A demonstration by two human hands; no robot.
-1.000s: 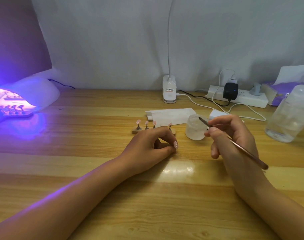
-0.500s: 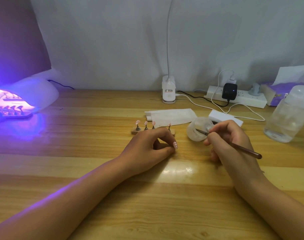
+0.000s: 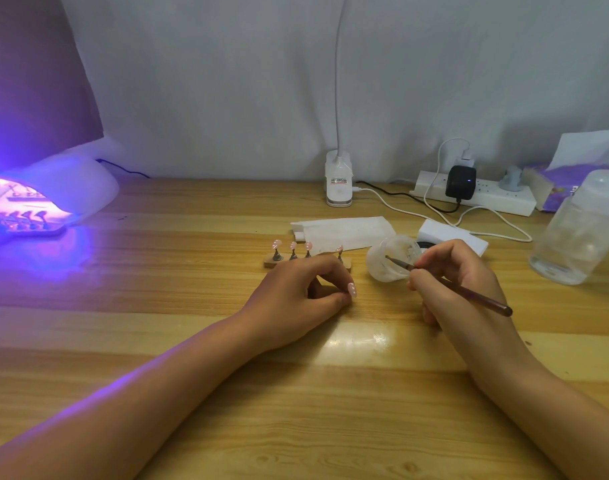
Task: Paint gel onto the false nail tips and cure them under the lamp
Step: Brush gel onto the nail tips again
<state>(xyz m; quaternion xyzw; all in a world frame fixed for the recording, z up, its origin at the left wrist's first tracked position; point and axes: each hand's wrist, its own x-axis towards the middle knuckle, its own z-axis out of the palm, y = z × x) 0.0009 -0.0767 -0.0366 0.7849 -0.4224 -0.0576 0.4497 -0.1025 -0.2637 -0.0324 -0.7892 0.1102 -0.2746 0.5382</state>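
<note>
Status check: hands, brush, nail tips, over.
Left grip loose, empty, resting at nail tip stand. Right grip holds brush, bristles inside tilted jar. Lamp lit far left; left fingers cover stand's near edge.

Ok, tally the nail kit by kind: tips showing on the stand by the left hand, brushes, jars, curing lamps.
Nail tips on the wooden stand: 4 showing; the left hand may hide more
Brush: 1
Jar: 1
Curing lamp: 1
Total: 7

Wooden table [image 3: 157, 323]: lit curing lamp [image 3: 71, 188] far left, nail stand [image 3: 271, 263] centre, power strip [image 3: 497, 200] back right.
</note>
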